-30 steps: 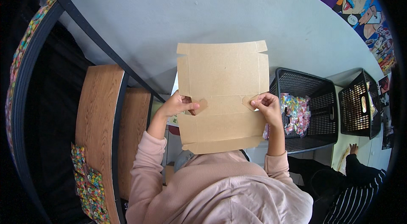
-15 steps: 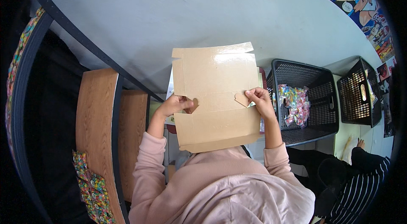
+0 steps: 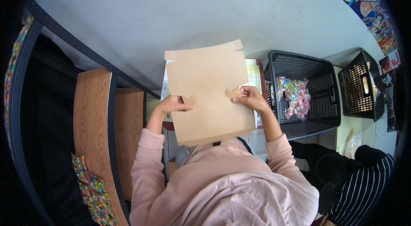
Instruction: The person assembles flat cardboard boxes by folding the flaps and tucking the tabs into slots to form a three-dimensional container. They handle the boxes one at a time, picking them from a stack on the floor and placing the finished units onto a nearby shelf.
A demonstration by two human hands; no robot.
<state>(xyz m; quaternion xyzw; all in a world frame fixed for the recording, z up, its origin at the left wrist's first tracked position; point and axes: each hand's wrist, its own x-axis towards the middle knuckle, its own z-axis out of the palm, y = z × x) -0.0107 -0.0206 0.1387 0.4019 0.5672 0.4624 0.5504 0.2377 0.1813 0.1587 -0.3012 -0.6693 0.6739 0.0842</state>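
I hold a flat brown cardboard box blank (image 3: 209,91) up in front of me, tilted a little to the left. My left hand (image 3: 173,104) pinches its left edge at a small tab. My right hand (image 3: 249,97) grips the right edge, fingers folding a rounded tab inward. Pink sleeves cover both my forearms. The blank hides most of what lies behind it.
A black mesh basket (image 3: 317,114) with colourful wrapped sweets (image 3: 294,93) stands to my right, a second black basket (image 3: 361,87) beyond it. A person in a striped sleeve (image 3: 368,183) sits at lower right. Wooden shelves (image 3: 92,127) stand at left, a pale wall above.
The cardboard blank has shifted left and tilted, and my right hand has bent its side tab inward. My left hand keeps its pinch on the left edge.
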